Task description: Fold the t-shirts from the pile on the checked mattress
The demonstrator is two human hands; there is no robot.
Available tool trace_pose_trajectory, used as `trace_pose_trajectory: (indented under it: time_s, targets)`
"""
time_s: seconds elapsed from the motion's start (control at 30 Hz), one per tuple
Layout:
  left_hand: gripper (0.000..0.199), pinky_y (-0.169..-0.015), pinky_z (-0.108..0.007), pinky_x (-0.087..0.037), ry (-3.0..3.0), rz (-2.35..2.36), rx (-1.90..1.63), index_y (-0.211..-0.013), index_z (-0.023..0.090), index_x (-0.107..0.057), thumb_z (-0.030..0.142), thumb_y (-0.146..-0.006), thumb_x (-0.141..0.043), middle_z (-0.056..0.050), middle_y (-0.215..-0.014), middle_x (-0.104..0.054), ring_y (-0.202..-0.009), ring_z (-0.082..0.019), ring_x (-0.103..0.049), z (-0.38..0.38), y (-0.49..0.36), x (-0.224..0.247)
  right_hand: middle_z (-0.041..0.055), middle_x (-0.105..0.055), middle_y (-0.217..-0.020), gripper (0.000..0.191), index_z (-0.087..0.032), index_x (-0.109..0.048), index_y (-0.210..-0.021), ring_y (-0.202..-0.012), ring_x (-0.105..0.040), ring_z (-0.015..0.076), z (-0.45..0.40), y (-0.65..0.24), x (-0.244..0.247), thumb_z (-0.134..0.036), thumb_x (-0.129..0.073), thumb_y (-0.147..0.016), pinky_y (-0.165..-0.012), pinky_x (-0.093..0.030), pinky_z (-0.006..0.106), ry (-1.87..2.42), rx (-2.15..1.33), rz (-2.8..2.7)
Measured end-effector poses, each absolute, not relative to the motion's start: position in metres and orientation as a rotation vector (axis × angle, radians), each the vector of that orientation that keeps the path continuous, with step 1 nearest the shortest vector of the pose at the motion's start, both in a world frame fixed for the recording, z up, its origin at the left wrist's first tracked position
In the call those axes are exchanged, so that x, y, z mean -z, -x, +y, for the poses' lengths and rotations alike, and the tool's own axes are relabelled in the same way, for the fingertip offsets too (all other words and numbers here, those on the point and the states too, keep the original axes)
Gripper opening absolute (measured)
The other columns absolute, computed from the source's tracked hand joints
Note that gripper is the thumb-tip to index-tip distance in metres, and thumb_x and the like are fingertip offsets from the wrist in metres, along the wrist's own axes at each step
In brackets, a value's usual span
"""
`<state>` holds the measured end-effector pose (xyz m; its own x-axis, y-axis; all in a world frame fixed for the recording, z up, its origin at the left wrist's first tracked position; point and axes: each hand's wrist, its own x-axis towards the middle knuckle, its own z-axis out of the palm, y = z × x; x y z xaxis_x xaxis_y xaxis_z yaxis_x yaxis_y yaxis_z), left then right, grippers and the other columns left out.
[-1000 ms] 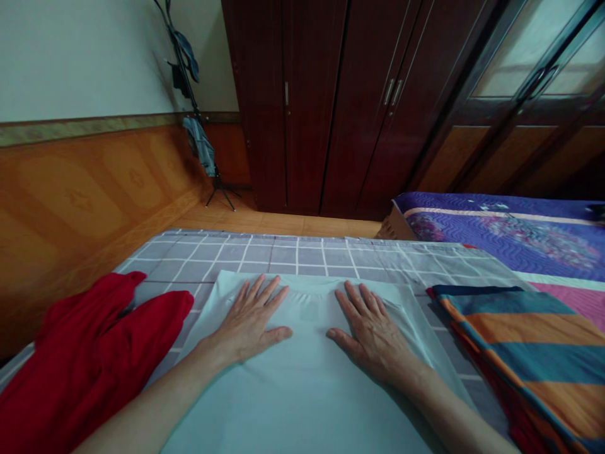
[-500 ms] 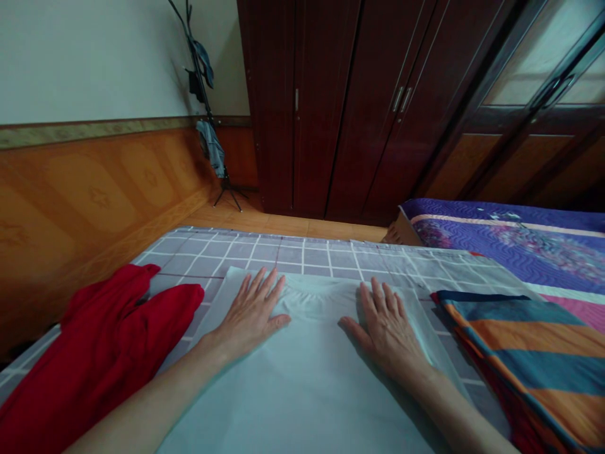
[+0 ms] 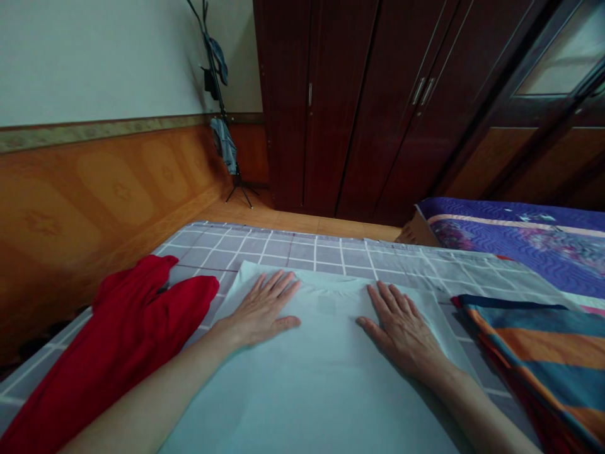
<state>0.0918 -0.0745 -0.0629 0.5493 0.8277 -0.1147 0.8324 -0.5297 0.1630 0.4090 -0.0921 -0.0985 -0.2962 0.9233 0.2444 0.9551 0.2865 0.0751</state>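
Observation:
A pale, whitish garment (image 3: pixel 326 378), apparently a shirt, lies spread flat on a bed with a grey checked sheet (image 3: pixel 326 249). Near its far edge, my left hand (image 3: pixel 265 309) rests palm down on the left part, fingers stretched out and thumb pointing inward. My right hand (image 3: pixel 401 325) lies the same way on the right part, fingers spread. Between the two hands, faint creases run below the far edge. Neither hand grips the cloth. The near end of the garment runs out of view at the bottom.
Crumpled red clothing (image 3: pixel 137 334) lies on the left. Folded cloth with blue and orange stripes (image 3: pixel 543 353) lies on the right. Beyond the bed stand a dark wardrobe (image 3: pixel 350 113), a coat rack (image 3: pixel 217 82) and a second bed with a purple cover (image 3: pixel 520 233).
The view has turned slightly left, so everything appears further right. Both hands still lie flat on the garment. The creases between them look smoother.

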Motion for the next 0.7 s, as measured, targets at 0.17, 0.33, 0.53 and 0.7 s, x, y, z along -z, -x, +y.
trace_pose_trajectory:
  time_s: [0.17, 0.33, 0.53, 0.7]
  targets:
    - [0.069, -0.114, -0.051, -0.005, -2.510, 1.651, 0.075, -0.150, 0.022, -0.016, 0.061, -0.094, -0.022, -0.006, -0.157, -0.008, -0.144, -0.026, -0.003, -0.051, -0.061, 0.066, 0.0191, -0.038, -0.145, 0.075, -0.007, -0.043, -0.139, -0.134, -0.030, 0.0367, -0.090, -0.409, 0.101, -0.062, -0.030, -0.090, -0.107, -0.028, 0.051, 1.880, 0.393, -2.347]
    - [0.063, -0.114, -0.049, -0.004, -2.598, 1.576, 0.019, -0.150, 0.022, -0.012, 0.052, -0.096, -0.025, -0.005, -0.156, -0.011, -0.144, -0.024, -0.002, -0.057, -0.065, 0.062, 0.0183, -0.035, -0.147, 0.070, -0.010, -0.042, -0.140, -0.136, -0.028, 0.0345, -0.091, -0.405, 0.096, -0.060, -0.029, -0.092, -0.108, -0.026, 0.049, 1.832, 0.373, -2.376]
    - [0.068, -0.113, -0.052, -0.007, -2.561, 1.550, 0.039, -0.149, 0.026, -0.017, 0.062, -0.093, -0.023, -0.006, -0.156, -0.011, -0.144, -0.027, -0.005, -0.052, -0.060, 0.072, 0.0170, -0.034, -0.147, 0.070, -0.010, -0.040, -0.141, -0.138, -0.025, 0.0322, -0.093, -0.402, 0.093, -0.059, -0.028, -0.093, -0.109, -0.024, 0.050, 1.827, 0.256, -2.389]
    - [0.066, -0.114, -0.051, -0.005, -2.558, 1.690, 0.005, -0.149, 0.018, -0.021, 0.056, -0.095, -0.028, -0.010, -0.155, -0.016, -0.144, -0.028, -0.007, -0.062, -0.068, 0.059, 0.0173, -0.032, -0.148, 0.070, -0.009, -0.038, -0.142, -0.138, -0.024, 0.0332, -0.095, -0.400, 0.087, -0.058, -0.029, -0.093, -0.109, -0.023, 0.049, 1.860, 0.201, -2.382]
